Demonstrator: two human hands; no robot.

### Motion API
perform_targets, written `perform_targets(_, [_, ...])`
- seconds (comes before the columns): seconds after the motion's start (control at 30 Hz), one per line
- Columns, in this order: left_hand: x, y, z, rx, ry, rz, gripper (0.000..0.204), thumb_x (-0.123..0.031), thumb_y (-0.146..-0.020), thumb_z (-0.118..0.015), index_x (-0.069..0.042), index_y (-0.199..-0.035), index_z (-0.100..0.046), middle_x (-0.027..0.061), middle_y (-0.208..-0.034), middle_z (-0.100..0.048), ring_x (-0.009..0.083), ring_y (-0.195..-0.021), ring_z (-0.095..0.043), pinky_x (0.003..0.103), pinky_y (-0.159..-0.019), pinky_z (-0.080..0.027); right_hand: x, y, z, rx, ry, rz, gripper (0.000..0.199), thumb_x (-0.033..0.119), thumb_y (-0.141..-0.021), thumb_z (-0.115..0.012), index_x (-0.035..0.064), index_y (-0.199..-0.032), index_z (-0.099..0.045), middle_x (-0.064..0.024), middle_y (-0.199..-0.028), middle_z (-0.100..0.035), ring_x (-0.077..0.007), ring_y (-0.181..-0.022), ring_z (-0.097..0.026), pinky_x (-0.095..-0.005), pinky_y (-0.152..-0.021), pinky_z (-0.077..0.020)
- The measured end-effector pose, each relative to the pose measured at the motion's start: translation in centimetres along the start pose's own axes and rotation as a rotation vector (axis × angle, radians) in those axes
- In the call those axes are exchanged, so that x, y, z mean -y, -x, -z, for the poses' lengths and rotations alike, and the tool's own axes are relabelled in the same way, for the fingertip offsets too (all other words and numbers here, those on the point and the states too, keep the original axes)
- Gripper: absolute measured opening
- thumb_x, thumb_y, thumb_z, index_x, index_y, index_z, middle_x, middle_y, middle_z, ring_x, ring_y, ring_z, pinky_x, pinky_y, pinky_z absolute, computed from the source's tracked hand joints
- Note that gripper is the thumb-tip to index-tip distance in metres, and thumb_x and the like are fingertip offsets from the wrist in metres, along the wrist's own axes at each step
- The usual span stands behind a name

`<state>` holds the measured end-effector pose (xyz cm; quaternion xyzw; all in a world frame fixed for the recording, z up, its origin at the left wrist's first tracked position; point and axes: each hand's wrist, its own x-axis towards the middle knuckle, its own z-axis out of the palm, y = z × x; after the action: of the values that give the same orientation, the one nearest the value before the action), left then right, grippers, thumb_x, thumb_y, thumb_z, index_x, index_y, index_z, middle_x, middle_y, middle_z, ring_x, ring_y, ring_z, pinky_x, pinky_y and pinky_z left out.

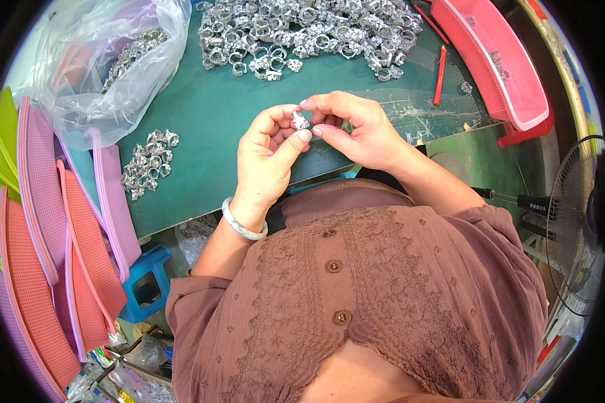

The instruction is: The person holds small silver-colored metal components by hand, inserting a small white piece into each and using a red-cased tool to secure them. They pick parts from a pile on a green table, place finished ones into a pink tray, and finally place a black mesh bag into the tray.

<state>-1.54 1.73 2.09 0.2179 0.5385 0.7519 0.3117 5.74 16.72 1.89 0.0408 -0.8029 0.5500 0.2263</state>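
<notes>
One silvery ring (300, 121), pinched by left hand (265, 152), right hand (368, 133) possibly touching

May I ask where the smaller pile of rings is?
In the head view, the smaller pile lies at the left on the green table, beside a purple basket.

no readable text, no legible labels, numbers or signs

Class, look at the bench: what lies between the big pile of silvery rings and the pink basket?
The head view shows two slim red sticks and one small silvery piece between the pile and the basket.
</notes>
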Motion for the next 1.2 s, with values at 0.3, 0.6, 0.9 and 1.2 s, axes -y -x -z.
perform_targets(0.3, [0.0,0.2,0.0,0.001,0.000,-0.027,0.027,0.009,-0.079,-0.051,-0.001,-0.105,-0.049,0.0045,-0.093,-0.054,0.0097,-0.080,-0.054,0.022,-0.070,-0.046,-0.5,-0.1,0.7,0.073,0.130,0.009,0.023,0.000,-0.075,-0.059,0.0020,-0.098,-0.058,-0.0068,-0.080,-0.057,-0.0123,-0.066,-0.055,-0.0236,-0.058,-0.0446])
perform_targets(0.6, [-0.4,0.2,1.1,-0.070,0.260,0.186,0.023,0.004,-0.078,-0.049,-0.002,-0.100,-0.051,0.0061,-0.092,-0.053,0.0102,-0.071,-0.053,0.022,-0.062,-0.045,-2.4,-5.9,2.1,0.159,0.591,0.042,0.026,0.007,-0.074,-0.057,-0.0002,-0.098,-0.055,-0.0138,-0.083,-0.058,-0.0300,-0.076,-0.058,-0.0359,-0.067,-0.0460])
perform_targets(0.9, [-0.9,0.2,1.5,-0.099,0.050,0.227,0.012,-0.005,-0.081,-0.055,-0.003,-0.092,-0.057,-0.0011,-0.077,-0.054,0.0054,-0.063,-0.047,0.017,-0.054,-0.038,-3.8,-8.2,0.9,0.179,0.614,-0.094,0.017,0.008,-0.073,-0.059,0.0006,-0.089,-0.057,-0.0107,-0.066,-0.058,-0.0236,-0.061,-0.057,-0.0329,-0.059,-0.0457])
perform_targets(1.2, [-0.4,-0.6,0.8,-0.162,-0.558,-0.304,0.017,0.001,-0.077,-0.060,-0.001,-0.093,-0.056,-0.0034,-0.076,-0.050,0.0026,-0.064,-0.042,0.016,-0.057,-0.036,-0.4,-6.2,1.8,0.311,-0.264,-0.472,0.013,0.017,-0.079,-0.061,0.0044,-0.080,-0.058,0.0005,-0.073,-0.057,-0.0070,-0.062,-0.051,-0.0208,-0.055,-0.0398])
